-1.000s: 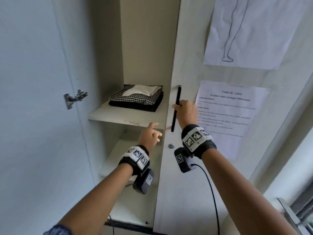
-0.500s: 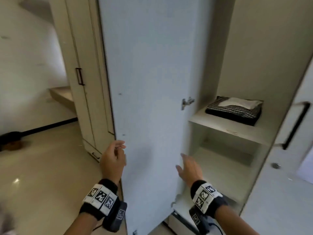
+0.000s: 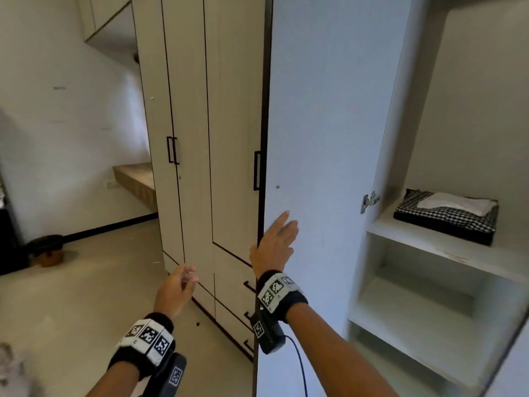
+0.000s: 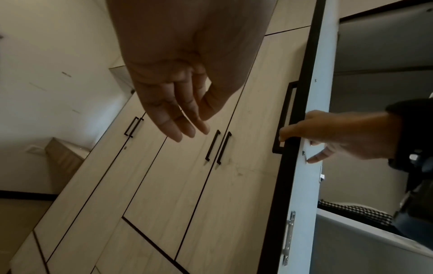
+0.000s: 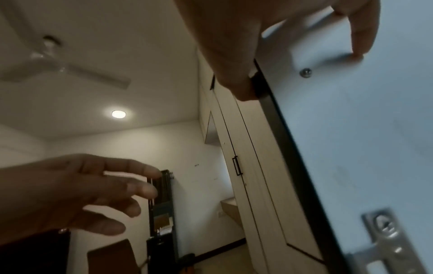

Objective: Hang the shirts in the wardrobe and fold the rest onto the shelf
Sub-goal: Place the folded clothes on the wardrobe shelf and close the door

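A run of pale wood-grain cupboard doors (image 3: pixel 189 133) with thin black bar handles (image 3: pixel 172 150) fills the far middle of the room. Left of them stands a plain white wall (image 3: pixel 65 110), with a dark skirting strip along its foot and a low wooden ledge (image 3: pixel 134 179) fixed to it. The floor (image 3: pixel 86 282) is pale and glossy. Overhead, a white ceiling fan (image 5: pixel 58 66) hangs near a round lit ceiling lamp (image 5: pixel 118 113).

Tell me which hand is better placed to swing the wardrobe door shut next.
Right. The right hand already holds the open door at its free edge, thumb outside and fingers on the inner face. The left hand hangs free, touching nothing.
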A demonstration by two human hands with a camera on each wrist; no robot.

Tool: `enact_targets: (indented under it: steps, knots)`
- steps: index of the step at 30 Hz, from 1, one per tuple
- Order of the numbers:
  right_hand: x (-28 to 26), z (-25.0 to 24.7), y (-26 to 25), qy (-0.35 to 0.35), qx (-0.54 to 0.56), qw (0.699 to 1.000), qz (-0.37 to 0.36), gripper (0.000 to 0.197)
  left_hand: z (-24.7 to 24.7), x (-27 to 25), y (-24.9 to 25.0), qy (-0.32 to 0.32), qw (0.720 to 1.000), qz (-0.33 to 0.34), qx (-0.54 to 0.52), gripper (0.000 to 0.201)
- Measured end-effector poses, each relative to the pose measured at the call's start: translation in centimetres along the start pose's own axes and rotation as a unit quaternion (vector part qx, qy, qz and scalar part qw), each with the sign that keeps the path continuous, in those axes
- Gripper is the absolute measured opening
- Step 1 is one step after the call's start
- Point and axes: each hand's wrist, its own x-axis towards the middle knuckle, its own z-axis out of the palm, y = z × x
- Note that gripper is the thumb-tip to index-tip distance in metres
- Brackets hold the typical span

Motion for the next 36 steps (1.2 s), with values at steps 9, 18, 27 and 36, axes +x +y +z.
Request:
enact_targets:
  steps: [9,18,27,36]
  knots:
    - [-2.0,-3.0,5.0,0.023,0.008,0.995,-0.099,0.109,5.3,0.4,1.3,-0.162,0.983,0.058,-0.067,0.017]
    - [-4.8,-10.8,13.7,0.014,0.134,0.972,-0.194,0.101,14.8,-0.5,14.7,-0.276,0.904,0.184,-0.270,0.022]
    - [-6.7,-21.1,25.1,0.009,0.183,0.972,-0.147,0.036,21.6,-6.5,26.2,-0.324,0.823,0.254,-0.391,0.039]
    - [-4.0,-28.0,36.7,0.151,0.104,0.982,0.040,0.076,31.8,-9.7,36.6,-0.366,0.839,0.273,-0.294,0.012]
